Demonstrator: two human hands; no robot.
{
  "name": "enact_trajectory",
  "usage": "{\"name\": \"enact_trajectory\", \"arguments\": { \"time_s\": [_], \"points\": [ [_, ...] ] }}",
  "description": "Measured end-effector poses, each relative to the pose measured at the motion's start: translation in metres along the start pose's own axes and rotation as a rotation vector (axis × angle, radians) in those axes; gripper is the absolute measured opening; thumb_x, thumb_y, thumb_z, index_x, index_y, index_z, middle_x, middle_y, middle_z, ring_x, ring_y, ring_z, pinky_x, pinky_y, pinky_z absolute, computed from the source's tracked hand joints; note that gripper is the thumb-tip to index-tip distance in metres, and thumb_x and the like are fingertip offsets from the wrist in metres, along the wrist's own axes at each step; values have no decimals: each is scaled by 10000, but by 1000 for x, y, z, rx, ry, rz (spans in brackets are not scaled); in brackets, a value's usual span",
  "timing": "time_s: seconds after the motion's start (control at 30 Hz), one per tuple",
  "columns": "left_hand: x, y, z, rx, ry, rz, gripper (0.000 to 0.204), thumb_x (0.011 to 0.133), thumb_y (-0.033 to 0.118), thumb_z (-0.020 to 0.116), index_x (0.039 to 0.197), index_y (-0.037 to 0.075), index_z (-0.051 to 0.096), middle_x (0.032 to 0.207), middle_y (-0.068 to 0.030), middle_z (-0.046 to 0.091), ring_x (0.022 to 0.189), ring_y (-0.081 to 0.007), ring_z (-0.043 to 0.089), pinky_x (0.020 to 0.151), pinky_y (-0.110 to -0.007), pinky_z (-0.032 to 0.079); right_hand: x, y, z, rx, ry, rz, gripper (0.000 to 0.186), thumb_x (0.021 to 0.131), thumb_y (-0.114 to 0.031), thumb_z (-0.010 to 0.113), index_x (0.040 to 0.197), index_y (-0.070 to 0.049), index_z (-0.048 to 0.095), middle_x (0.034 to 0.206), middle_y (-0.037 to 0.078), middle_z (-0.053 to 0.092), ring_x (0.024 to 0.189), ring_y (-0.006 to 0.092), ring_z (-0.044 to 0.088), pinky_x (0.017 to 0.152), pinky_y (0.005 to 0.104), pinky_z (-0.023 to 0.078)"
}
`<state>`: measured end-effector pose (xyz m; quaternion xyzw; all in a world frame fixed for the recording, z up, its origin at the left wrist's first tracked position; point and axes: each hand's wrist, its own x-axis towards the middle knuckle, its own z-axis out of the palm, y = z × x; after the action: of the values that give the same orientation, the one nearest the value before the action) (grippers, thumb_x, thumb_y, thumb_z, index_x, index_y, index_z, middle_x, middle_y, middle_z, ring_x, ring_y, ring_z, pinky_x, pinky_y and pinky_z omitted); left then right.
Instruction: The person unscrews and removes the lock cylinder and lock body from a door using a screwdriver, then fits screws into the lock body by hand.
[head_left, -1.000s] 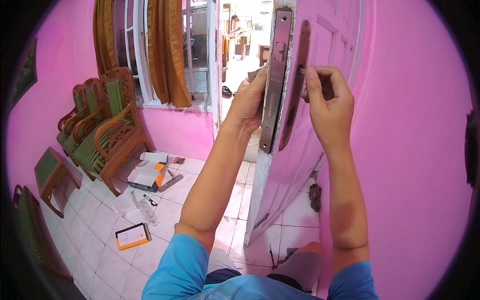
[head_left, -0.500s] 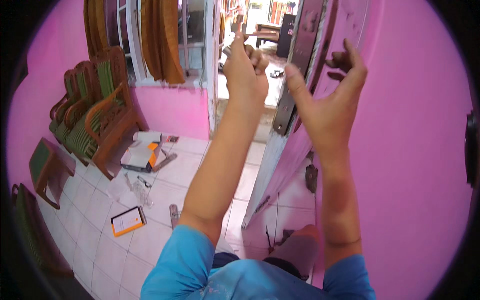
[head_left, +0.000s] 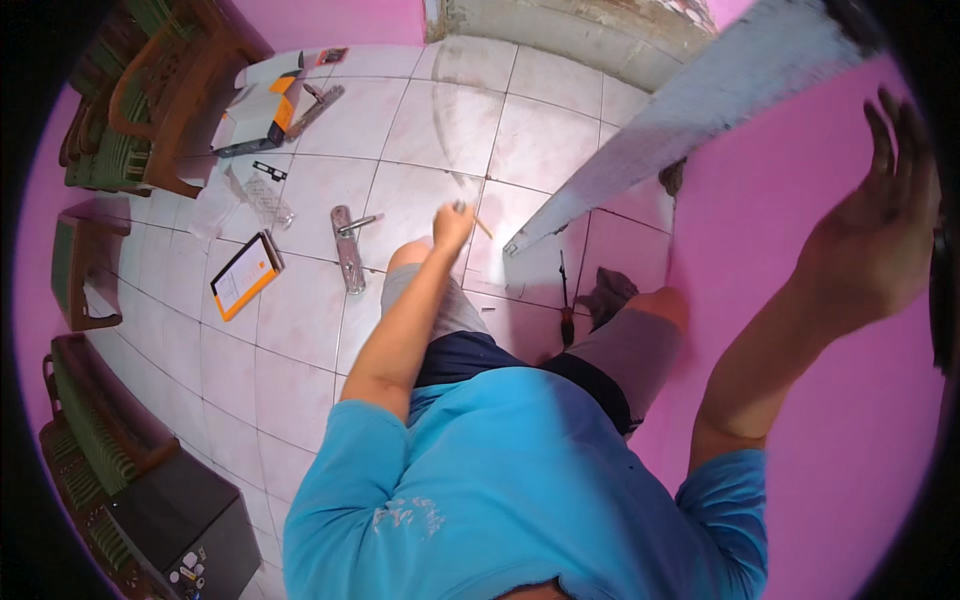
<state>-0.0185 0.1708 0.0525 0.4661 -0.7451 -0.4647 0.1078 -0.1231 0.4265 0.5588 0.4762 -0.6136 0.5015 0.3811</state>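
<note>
My left hand (head_left: 452, 222) hangs over the floor tiles, fingers closed on a small metal piece, from which a thin brass-coloured bar (head_left: 484, 227) appears to stick out. My right hand (head_left: 882, 215) is raised at the right, fingers stretched, beside the door (head_left: 660, 125), whose rough, pale edge slants down to the floor. Left of my left hand lies a chrome lever handle on a long plate (head_left: 349, 262). A screwdriver (head_left: 566, 325) and a dark cloth (head_left: 607, 291) lie near my bare right knee. A small pin (head_left: 488, 309) is on a tile.
Carved chairs (head_left: 140, 120) with green striped cushions line the left, with a small stool (head_left: 88, 270) and a dark table (head_left: 190, 510). An opened box (head_left: 250, 120), an orange-edged carton (head_left: 243, 280), a black strike plate (head_left: 270, 171) and plastic bags (head_left: 265, 200) lie around. A concrete threshold (head_left: 560, 30) is ahead.
The view has tilted down toward the floor and my lap. My left hand has left the lock and dropped low with the piece. My right hand has released the door's lock area.
</note>
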Motion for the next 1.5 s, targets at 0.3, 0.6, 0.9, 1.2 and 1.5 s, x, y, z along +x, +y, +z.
{"name": "enact_trajectory", "arguments": {
  "time_s": [0.3, 0.6, 0.9, 1.2, 1.5],
  "points": [
    [-64, -54, 103, 410, -359, -386, 324, 834, 263, 626, 1043, 30, 709, 1087, -195, 690, 1040, -339, 666, 865, -414, 534, -99, -8, -42, 12, -71, 371, 414, 1023, -229, 447, 1316, 64, 458, 1157, 198, 590, 1062, 300, 597, 927, 441, 480],
    [-51, -71, 125, 492, -395, -431, 289, 838, 221, 633, 1063, 57, 710, 1128, -172, 683, 1066, -326, 662, 878, -426, 532, -114, -18, -41, 10, -101, 453, 441, 993, -278, 534, 1296, 37, 475, 1170, 170, 582, 1026, 255, 593, 908, 410, 478],
    [-56, -110, 130, 960, -432, -54, 319, 934, 255, 507, 1168, 132, 686, 1195, -88, 672, 1138, -273, 611, 954, -504, 383, -120, -38, -39, 107, -195, 539, 301, 940, -128, 558, 1192, 21, 489, 1068, 134, 488, 980, 221, 547, 929, 366, 435],
    [-53, -94, 137, 1091, -800, -174, 446, 896, 303, 512, 1278, 98, 618, 1345, -126, 577, 1291, -301, 502, 1041, -521, 353, -101, -25, -37, 168, -202, 502, 304, 897, 22, 575, 1194, 14, 508, 1084, 122, 506, 966, 199, 579, 891, 325, 463],
    [-42, -81, 118, 1124, -859, -153, 503, 847, 341, 576, 1292, 108, 613, 1363, -157, 557, 1333, -268, 469, 1068, -504, 368, -48, -23, -8, 198, -161, 357, 235, 868, 7, 639, 1090, 16, 562, 954, 111, 566, 865, 194, 582, 791, 303, 470]
  ]
}}
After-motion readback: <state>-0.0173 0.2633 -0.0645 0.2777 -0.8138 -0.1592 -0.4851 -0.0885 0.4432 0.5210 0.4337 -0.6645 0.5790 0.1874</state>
